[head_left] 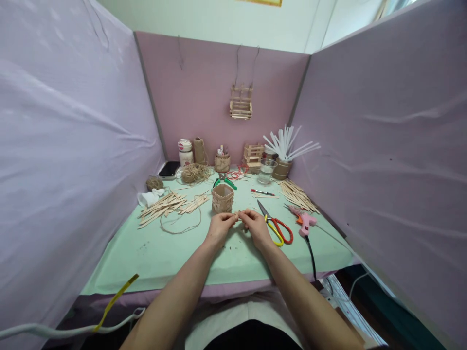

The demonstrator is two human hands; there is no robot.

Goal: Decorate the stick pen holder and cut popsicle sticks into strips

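Observation:
My left hand (220,227) and my right hand (256,226) meet above the front middle of the table, fingertips pinched close together. Between them is a small beige piece (237,215), mostly covered by the fingers; its exact kind does not show. Just behind my left hand stands a small beige woven-looking holder (222,198), upright with its open top facing up. Scissors (273,224) with one red and one yellow handle lie beside my right hand, blades pointing away from me.
Flat wooden sticks (164,208) lie left, more sticks (297,195) right. A pink glue gun (305,221) trails its cord over the front edge. Behind are green-handled pliers (225,182), a red pen (262,192), tangled twine (196,173) and a cup of water (267,171).

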